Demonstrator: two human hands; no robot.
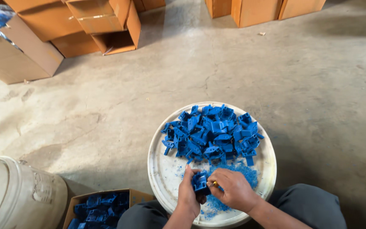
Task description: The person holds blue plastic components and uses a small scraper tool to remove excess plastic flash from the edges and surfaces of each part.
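Left hand (188,193) comes up from lower edge over near rim of round white lid (159,169), fingers curled shut around single blue plastic part (200,183). Right hand (233,188) angles in from right, fingertips pinched on small yellow-tipped tool (214,184) pressed against same part. Part sits between both hands, above lid's near edge. Heap of blue parts (210,133) fills lid's far half; blue shavings (238,169) lie just beyond right hand. Cardboard box of blue parts (100,208) left of lid, beside pale bucket (18,197).
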